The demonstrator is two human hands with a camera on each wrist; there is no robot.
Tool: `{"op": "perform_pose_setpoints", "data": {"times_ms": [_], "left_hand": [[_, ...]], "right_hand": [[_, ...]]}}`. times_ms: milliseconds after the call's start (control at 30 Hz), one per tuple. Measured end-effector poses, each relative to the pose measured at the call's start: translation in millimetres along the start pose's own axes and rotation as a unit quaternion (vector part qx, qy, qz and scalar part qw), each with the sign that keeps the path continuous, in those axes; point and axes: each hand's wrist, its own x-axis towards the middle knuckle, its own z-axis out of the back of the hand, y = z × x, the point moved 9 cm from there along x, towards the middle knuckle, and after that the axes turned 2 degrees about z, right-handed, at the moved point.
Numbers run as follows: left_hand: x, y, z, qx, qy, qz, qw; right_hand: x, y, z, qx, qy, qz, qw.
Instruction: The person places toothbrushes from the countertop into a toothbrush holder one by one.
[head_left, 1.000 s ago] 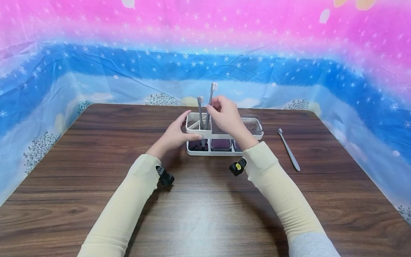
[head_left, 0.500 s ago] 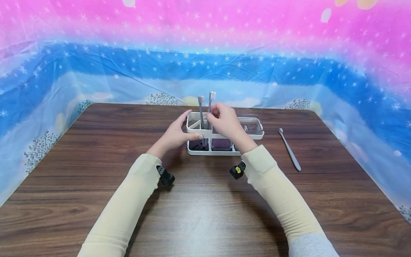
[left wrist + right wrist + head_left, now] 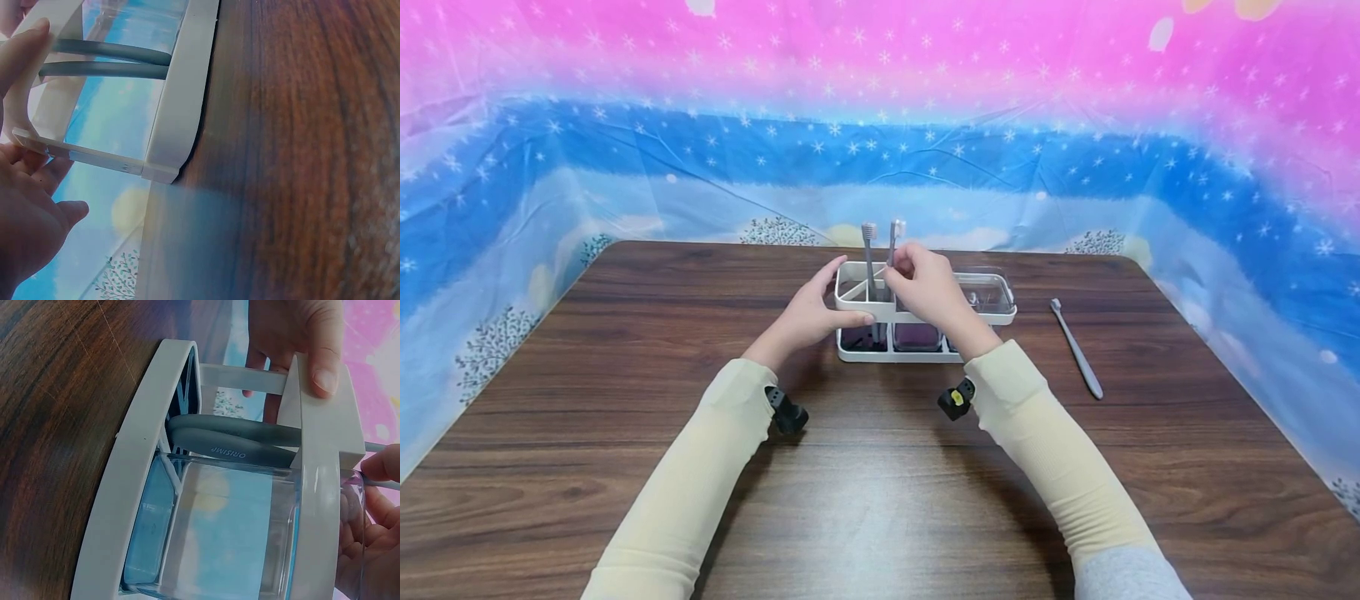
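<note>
A white two-tier toothbrush holder (image 3: 917, 357) stands toward the back of the table. My left hand (image 3: 807, 312) grips its left end, thumb on the front of the upper tier and fingers behind. With thumb and fingertips, my right hand (image 3: 931, 279) pinches a grey toothbrush (image 3: 892, 242), which stands upright in the divided left section, bristles up. Close beside it, another grey toothbrush (image 3: 869, 254) stands in the same section. Both grey handles (image 3: 231, 440) reach down to the lower tier in the right wrist view. One is lettered "ORISIMP".
A third grey toothbrush (image 3: 1077, 350) lies on the wooden table (image 3: 865, 500), right of the holder. Clear cups (image 3: 219, 531) sit in the holder's middle and right. A patterned cloth (image 3: 880, 150) hangs behind the table.
My right hand has lowered its toothbrush into the holder; its head now stands about level with the other one. My left hand has stayed on the holder.
</note>
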Motion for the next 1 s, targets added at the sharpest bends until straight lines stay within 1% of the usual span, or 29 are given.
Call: {"op": "perform_pose_setpoints", "data": {"times_ms": [800, 900, 1000], "left_hand": [[-1.1, 0.3, -0.2, -0.005, 0.005, -0.001, 1.0], [-1.1, -0.1, -0.6, -0.009, 0.006, -0.002, 0.9999], [-1.1, -0.6, 0.0, -0.009, 0.004, -0.004, 0.9999]], "right_hand": [[-2.9, -3, 0, -0.002, 0.019, -0.017, 0.9997], [-3.9, -3, 4, -0.001, 0.018, -0.019, 0.9997], [-3.5, -2, 15, 0.006, 0.011, -0.016, 0.9998]]}}
